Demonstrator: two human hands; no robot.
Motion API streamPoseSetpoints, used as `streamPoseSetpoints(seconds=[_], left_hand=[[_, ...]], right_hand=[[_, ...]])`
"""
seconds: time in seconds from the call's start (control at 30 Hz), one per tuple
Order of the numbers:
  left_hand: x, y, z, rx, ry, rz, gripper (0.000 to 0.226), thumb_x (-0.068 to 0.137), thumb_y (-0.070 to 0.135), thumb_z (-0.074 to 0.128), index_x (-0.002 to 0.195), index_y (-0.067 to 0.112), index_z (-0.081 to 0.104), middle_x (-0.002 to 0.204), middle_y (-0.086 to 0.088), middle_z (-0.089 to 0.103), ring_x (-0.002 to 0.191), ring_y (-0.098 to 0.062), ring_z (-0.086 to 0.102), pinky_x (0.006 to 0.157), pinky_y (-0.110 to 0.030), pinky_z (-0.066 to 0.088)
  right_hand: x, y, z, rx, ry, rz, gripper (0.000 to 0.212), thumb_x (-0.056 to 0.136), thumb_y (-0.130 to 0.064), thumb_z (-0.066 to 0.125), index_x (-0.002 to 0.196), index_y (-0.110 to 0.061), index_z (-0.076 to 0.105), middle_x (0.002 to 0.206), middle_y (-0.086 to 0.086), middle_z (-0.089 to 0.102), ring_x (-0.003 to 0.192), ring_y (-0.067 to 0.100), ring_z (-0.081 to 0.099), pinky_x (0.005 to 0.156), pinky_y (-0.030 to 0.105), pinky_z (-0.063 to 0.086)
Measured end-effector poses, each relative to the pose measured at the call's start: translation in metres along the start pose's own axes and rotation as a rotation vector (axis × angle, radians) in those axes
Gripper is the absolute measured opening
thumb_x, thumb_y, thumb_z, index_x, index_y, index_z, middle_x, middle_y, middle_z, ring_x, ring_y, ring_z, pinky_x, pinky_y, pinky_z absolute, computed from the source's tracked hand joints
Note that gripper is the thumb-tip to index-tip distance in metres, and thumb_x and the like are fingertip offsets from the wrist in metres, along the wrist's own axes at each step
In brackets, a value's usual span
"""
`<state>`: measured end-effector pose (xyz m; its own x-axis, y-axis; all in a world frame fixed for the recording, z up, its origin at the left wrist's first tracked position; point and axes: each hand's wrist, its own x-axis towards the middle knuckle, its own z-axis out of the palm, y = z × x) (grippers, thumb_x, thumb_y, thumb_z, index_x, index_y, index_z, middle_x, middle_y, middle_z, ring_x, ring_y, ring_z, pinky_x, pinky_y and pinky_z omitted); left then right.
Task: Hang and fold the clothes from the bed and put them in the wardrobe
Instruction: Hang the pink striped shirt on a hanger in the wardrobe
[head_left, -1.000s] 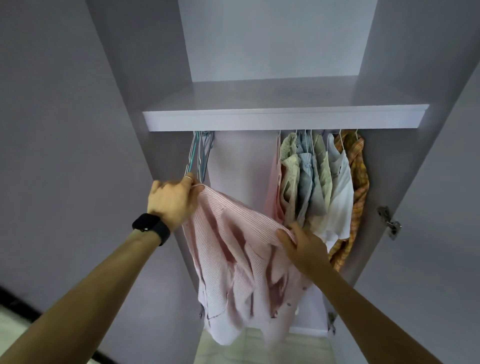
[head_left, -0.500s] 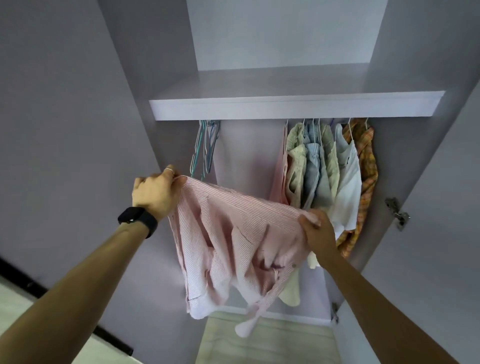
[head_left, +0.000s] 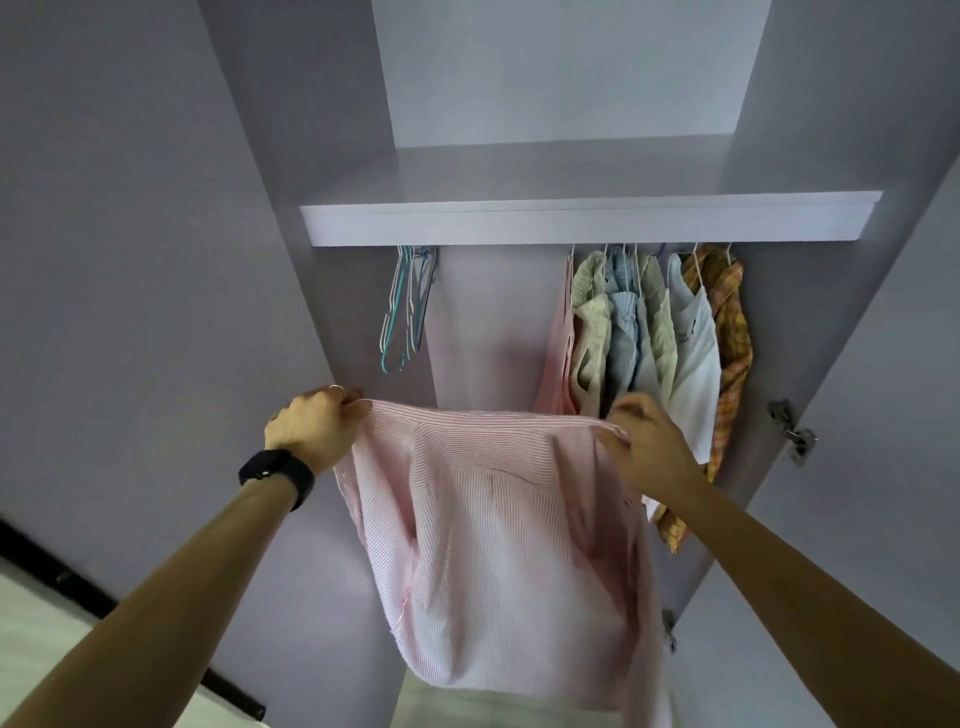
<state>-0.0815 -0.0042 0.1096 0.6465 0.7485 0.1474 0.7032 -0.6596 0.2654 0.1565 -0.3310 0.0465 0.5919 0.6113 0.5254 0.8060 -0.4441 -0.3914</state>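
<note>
Both grips are pinching cloth. The left hand (head_left: 311, 428) has its fingers curled round one top corner of the pink striped shirt (head_left: 493, 519). The right hand (head_left: 647, 441) bunches the opposite corner between thumb and fingers. Both hands are held up below the shelf (head_left: 571, 221) of the wardrobe (head_left: 493, 322), the left under its left end and the right under its right half.

Between the two grips the shirt's top edge is pulled taut. Its long axis runs roughly level and parallel to the shelf's front edge. The rest of the shirt hangs free, straight down from that edge. I cannot tell whether a hanger is already inside it; none shows.

Under the shelf's left end hangs a bunch of empty hangers (head_left: 408, 306), above the left hand and slightly to its right. Under the shelf's right end the hung clothes (head_left: 649, 332) are packed together, just behind the right hand. The stretch below the shelf's middle holds nothing.

The next move probably turns on a hanger. The left hand is clearly nearer the empty ones, while the right hand could take the shirt's weight alone. A one-handed hold would let the taut edge collapse.
</note>
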Motion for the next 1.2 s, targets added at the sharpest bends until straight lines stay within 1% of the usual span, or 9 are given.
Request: streamPoseSetpoints(seconds=[0.1, 0.23, 0.3, 0.43, 0.6, 0.73, 0.93, 1.1, 1.2], left_hand=[[-0.009, 0.016, 0.004, -0.225, -0.002, 0.03, 0.03, 0.093, 0.053, 0.056, 0.103, 0.029, 0.07, 0.101, 0.0, 0.072, 0.093, -0.029, 0.064, 0.077, -0.03, 0.049], [-0.025, 0.054, 0.002, -0.423, -0.035, 0.273, 0.032, 0.084, 0.047, 0.076, 0.111, 0.029, 0.074, 0.108, 0.01, 0.074, 0.093, -0.005, 0.064, 0.082, -0.002, 0.042], [-0.032, 0.069, 0.003, -0.473, -0.074, 0.352, 0.042, 0.082, 0.043, 0.079, 0.121, 0.028, 0.072, 0.115, 0.007, 0.072, 0.099, -0.008, 0.066, 0.091, -0.012, 0.046], [-0.035, 0.083, 0.001, -0.4, -0.116, 0.525, 0.047, 0.085, 0.041, 0.076, 0.129, 0.029, 0.067, 0.1, -0.004, 0.066, 0.085, -0.017, 0.06, 0.074, -0.019, 0.041], [-0.031, 0.071, 0.002, -0.408, -0.102, 0.504, 0.037, 0.087, 0.048, 0.07, 0.116, 0.026, 0.073, 0.101, -0.001, 0.066, 0.088, -0.019, 0.063, 0.079, -0.028, 0.049], [-0.031, 0.055, 0.009, -0.132, -0.013, 0.537, 0.036, 0.099, 0.052, 0.051, 0.12, 0.027, 0.064, 0.113, 0.005, 0.058, 0.101, -0.019, 0.06, 0.079, -0.027, 0.041], [-0.027, 0.041, 0.011, 0.129, 0.147, 0.57, 0.028, 0.104, 0.029, 0.034, 0.124, 0.017, 0.051, 0.115, -0.002, 0.047, 0.104, -0.024, 0.048, 0.092, -0.036, 0.036], [-0.022, 0.036, -0.001, 0.402, 0.312, 0.475, 0.012, 0.085, 0.01, 0.06, 0.094, 0.009, 0.068, 0.114, -0.014, 0.065, 0.107, -0.037, 0.064, 0.092, -0.056, 0.052], [-0.012, 0.032, -0.005, 0.509, 0.288, 0.449, 0.03, 0.084, 0.003, 0.038, 0.085, 0.004, 0.068, 0.121, -0.023, 0.066, 0.127, -0.043, 0.055, 0.095, -0.072, 0.043]], right_hand=[[0.011, -0.019, 0.001, 0.066, -0.044, 0.11, 0.025, 0.098, -0.035, 0.063, 0.089, -0.011, 0.064, 0.074, 0.004, 0.061, 0.077, 0.038, 0.064, 0.067, 0.041, 0.052], [0.03, -0.062, -0.002, 0.191, -0.19, 0.008, 0.021, 0.096, -0.046, 0.061, 0.096, -0.026, 0.063, 0.078, -0.005, 0.065, 0.078, 0.023, 0.064, 0.071, 0.04, 0.052], [0.038, -0.083, -0.001, 0.199, -0.23, -0.091, 0.018, 0.097, -0.045, 0.061, 0.104, -0.029, 0.065, 0.085, -0.007, 0.07, 0.081, 0.019, 0.066, 0.074, 0.038, 0.052], [0.049, -0.111, 0.009, 0.334, -0.322, -0.161, 0.012, 0.097, -0.041, 0.063, 0.105, -0.033, 0.067, 0.087, -0.014, 0.068, 0.08, 0.008, 0.064, 0.074, 0.032, 0.051], [0.054, -0.119, 0.023, 0.452, -0.322, -0.128, 0.021, 0.09, -0.051, 0.063, 0.105, -0.038, 0.069, 0.092, -0.017, 0.07, 0.083, 0.01, 0.067, 0.075, 0.032, 0.053], [0.06, -0.121, 0.033, 0.465, -0.295, -0.063, 0.024, 0.08, -0.055, 0.072, 0.095, -0.039, 0.062, 0.084, -0.011, 0.068, 0.074, 0.009, 0.064, 0.072, 0.039, 0.053], [0.069, -0.14, 0.049, 0.254, -0.196, -0.17, 0.021, 0.085, -0.051, 0.064, 0.096, -0.033, 0.064, 0.086, -0.011, 0.061, 0.076, 0.009, 0.059, 0.071, 0.038, 0.051], [0.078, -0.149, 0.066, 0.164, -0.091, -0.299, 0.021, 0.092, -0.029, 0.071, 0.113, -0.023, 0.074, 0.108, -0.004, 0.067, 0.099, 0.023, 0.062, 0.089, 0.037, 0.051], [0.089, -0.145, 0.073, 0.203, -0.058, -0.332, 0.029, 0.09, -0.03, 0.073, 0.117, -0.021, 0.073, 0.115, -0.005, 0.068, 0.104, 0.021, 0.062, 0.094, 0.031, 0.049]])
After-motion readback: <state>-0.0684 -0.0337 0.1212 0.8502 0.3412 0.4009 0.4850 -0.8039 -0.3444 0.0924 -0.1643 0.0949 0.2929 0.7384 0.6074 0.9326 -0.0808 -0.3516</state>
